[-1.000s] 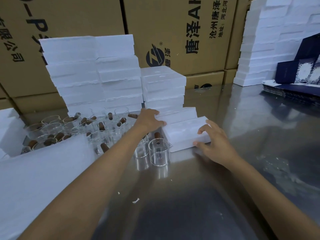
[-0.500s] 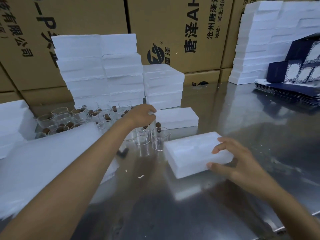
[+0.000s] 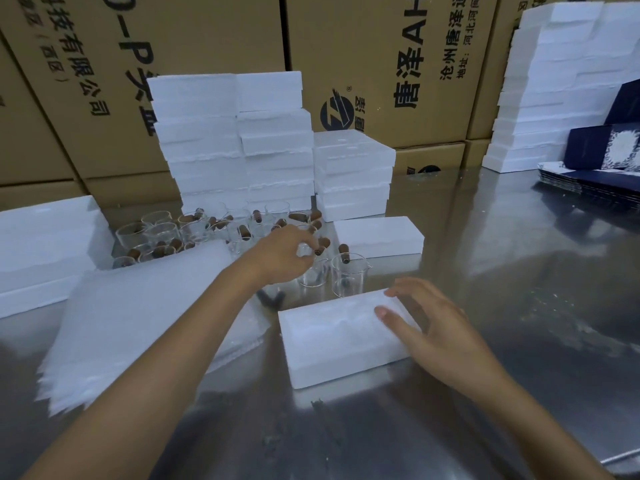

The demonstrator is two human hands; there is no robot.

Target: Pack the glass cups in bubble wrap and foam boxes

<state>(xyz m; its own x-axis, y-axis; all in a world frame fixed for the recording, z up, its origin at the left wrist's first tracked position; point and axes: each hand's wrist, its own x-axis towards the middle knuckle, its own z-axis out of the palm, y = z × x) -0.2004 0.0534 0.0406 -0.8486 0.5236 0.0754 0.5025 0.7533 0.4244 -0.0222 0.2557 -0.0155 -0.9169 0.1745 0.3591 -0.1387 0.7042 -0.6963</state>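
Observation:
A closed white foam box (image 3: 329, 344) lies on the steel table (image 3: 502, 271) in front of me. My right hand (image 3: 440, 327) rests on its right end with fingers spread and nearly straight. My left hand (image 3: 280, 254) reaches into a cluster of glass cups with brown wooden handles (image 3: 162, 233), and its fingertips curl round one glass cup (image 3: 306, 249). Two more cups (image 3: 348, 275) stand just right of that hand. A stack of white wrap sheets (image 3: 138, 313) lies under my left forearm.
A second foam box (image 3: 377, 235) lies behind the cups. Foam boxes are stacked tall behind (image 3: 228, 140), lower beside (image 3: 353, 174), and at far right (image 3: 554, 81). More foam (image 3: 41, 247) sits left. Navy gift boxes (image 3: 606, 147) stand right. Cardboard cartons (image 3: 207, 29) wall the back.
My right hand pulled the foam box toward me and now lies flatter on it. My left hand left the other foam box and moved onto a cup.

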